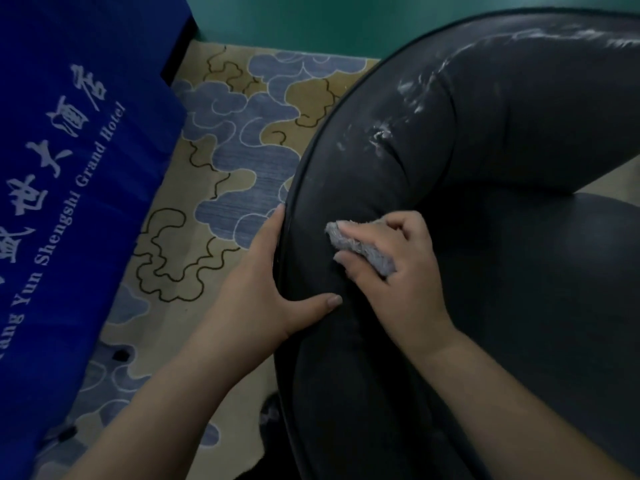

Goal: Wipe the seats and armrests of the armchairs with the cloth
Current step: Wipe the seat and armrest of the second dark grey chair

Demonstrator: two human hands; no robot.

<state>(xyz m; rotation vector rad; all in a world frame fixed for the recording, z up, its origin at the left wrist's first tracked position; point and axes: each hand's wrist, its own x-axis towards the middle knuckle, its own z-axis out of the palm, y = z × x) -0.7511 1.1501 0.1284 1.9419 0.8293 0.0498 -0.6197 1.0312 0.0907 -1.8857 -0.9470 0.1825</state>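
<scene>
My right hand (388,268) pinches the bunched cloth (360,247) against the armchair's armrest (346,188); my left hand (273,282), fingers straight, thumb over the top, braces its outer edge. Best use long overlapping strokes toward the scuffs (384,136) (pale, flaky).

Most of the grey cloth (360,247) is hidden under the fingers of the right hand (391,268), so only its fluffy ends show. The left hand (273,289) wraps over the outer edge of the dark armchair (485,168), and its fingertips drop out of sight behind the rim; the chair itself is cut off at the right and bottom edges. The blue cloth cover (69,168) at the left runs off the frame, its white lettering only partly readable.
</scene>
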